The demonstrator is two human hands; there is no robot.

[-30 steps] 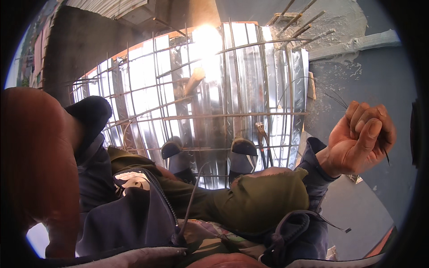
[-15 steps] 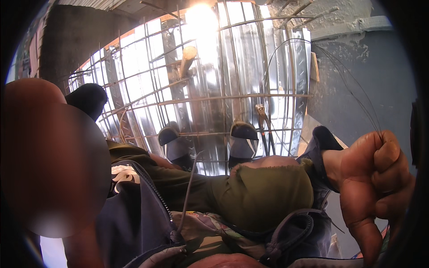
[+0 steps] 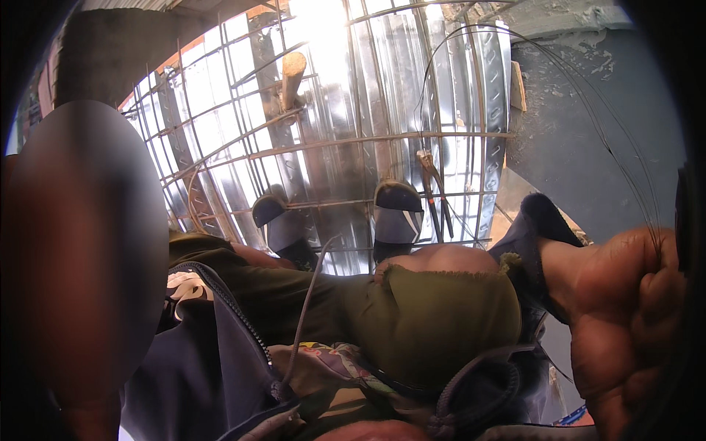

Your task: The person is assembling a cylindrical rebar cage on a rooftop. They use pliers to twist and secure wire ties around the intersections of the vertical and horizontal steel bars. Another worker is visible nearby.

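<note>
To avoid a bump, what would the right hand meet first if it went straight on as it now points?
The right hand points toward the picture's right edge; the way looks free that far, though depth is unclear.

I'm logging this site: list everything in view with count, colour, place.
Rebar grid: one, brown, centre.
Metal sheeting: count unclear, silvery, under the grid.
Pliers: one, orange handles, beside the right shoe.
Wooden post: one, tan, above centre.
Flat surface: one, grey, right.
Block: one, dark, upper left.
Thin wires: several, dark, rising from the right hand.
Shirt: one, patterned, bottom.
Jacket: one, dark blue, lower left.
Legwear: one, olive, lower centre.
Shoes: two, dark, centre.
Right hand: one, far right, closed around the wires.
Left hand: one, blurred, far left; grip unclear.
</note>
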